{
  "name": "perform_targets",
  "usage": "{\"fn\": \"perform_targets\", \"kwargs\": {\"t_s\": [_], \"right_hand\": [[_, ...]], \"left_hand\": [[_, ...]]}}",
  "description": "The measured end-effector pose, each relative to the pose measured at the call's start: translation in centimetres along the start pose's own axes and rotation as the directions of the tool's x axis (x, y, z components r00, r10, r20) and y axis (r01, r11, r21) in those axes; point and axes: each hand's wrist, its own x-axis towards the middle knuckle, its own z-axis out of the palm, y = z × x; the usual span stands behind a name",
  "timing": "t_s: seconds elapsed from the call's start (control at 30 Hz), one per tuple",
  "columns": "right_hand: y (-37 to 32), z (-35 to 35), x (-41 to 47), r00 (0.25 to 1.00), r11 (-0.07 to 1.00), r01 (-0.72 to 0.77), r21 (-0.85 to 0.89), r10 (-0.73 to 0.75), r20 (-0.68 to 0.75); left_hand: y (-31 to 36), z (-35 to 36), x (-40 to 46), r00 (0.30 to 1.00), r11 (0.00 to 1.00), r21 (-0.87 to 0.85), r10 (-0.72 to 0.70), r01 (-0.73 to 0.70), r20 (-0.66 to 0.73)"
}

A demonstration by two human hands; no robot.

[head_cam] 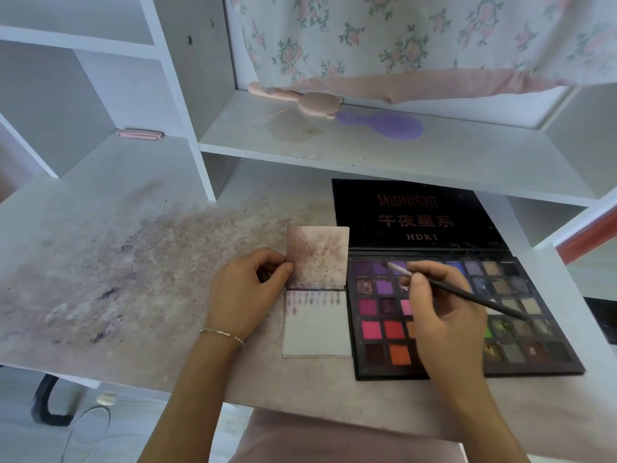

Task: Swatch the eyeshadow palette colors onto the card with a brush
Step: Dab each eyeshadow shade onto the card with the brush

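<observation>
An open eyeshadow palette (377, 332) with a black lid lies on the desk at the right, holding several coloured pans. My right hand (444, 315) pinches a thin dark brush (467, 295), whose tip sits on a purple pan in the top row. A small folded card (317, 329) lies left of the palette; its lower leaf carries a row of faint purple swatches along the top. My left hand (247, 292) pinches the left edge of the card's raised, stained upper leaf (319, 253).
The desk surface (133, 262) is smeared with powder at the left. On a shelf above lie a pink comb (300, 98) and a purple hairbrush (384, 123). Floral fabric (400, 38) hangs behind. The desk's front edge runs close to my forearms.
</observation>
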Motion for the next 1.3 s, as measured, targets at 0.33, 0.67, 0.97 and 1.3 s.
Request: {"fn": "perform_targets", "kwargs": {"t_s": [0.33,0.67,0.97,1.3], "right_hand": [[1.9,-4.3,-0.2,0.998,0.988,-0.067,-0.137,0.069,0.008],[2.2,-4.3,-0.8,0.996,0.967,0.018,-0.255,0.006,0.092],[2.5,-4.3,-0.8,0.986,0.941,0.075,-0.329,-0.021,0.166],[2.2,-4.3,-0.9,0.989,0.954,0.072,-0.290,-0.029,0.148]], "left_hand": [[0.0,0.1,0.0,1.000,1.000,-0.005,0.013,-0.013,-0.015],[0.1,0.2,-0.1,1.000,1.000,0.001,0.015,-0.015,-0.018],[0.2,0.2,-0.1,0.999,1.000,-0.004,0.015,-0.016,-0.030],[0.5,0.1,-0.2,1.000,1.000,0.008,0.009,-0.009,-0.022]]}}
